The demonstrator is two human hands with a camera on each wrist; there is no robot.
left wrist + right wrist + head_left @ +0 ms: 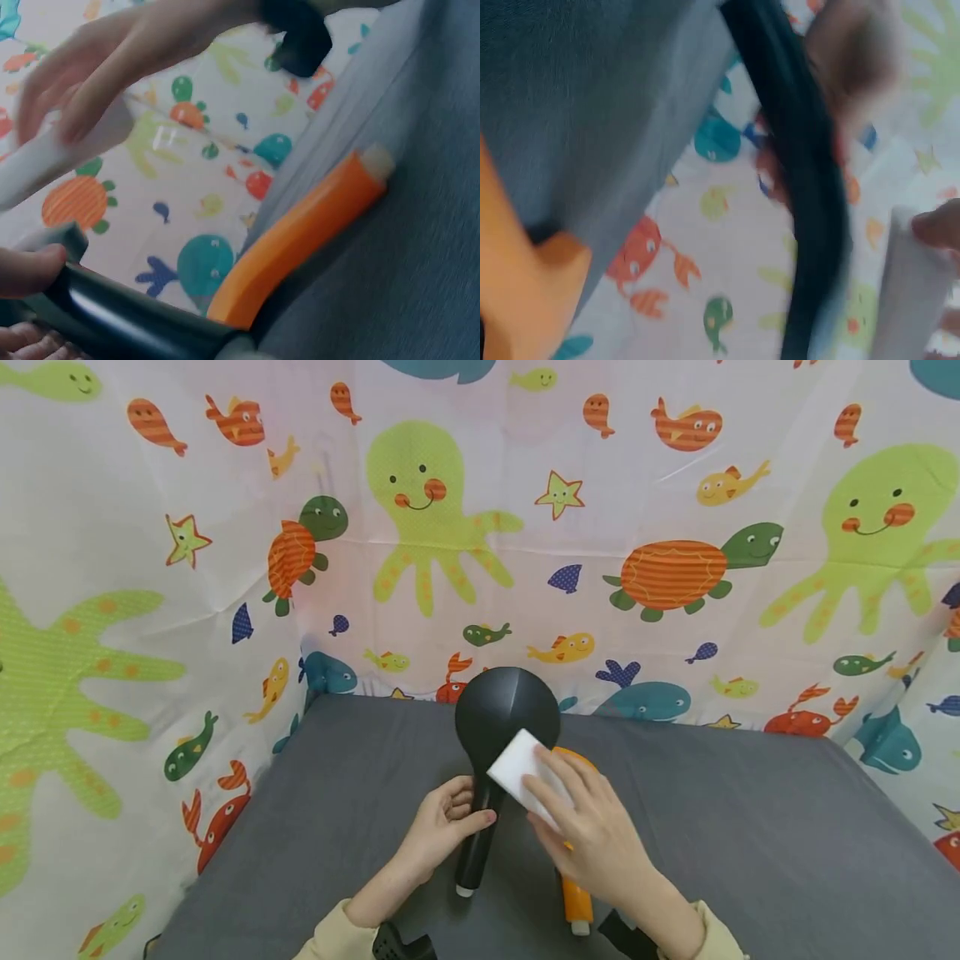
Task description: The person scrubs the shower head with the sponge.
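Note:
My left hand [438, 831] grips the handle of a black shower head [504, 706], thumb across the front. Its round head points up and away, and a pale fitting [465, 891] caps the lower end. Between the fingers and thumb of my right hand [600, 831] is a white sponge [517, 764], which overlaps the base of the round head in the head view. In the left wrist view the sponge [82, 154] appears blurred above the black handle [135, 311].
An orange shower head [577, 897] lies on the grey cloth [750, 827] behind and below my right hand, partly hidden by it. A curtain [525, 543] printed with sea animals hangs at the back and sides.

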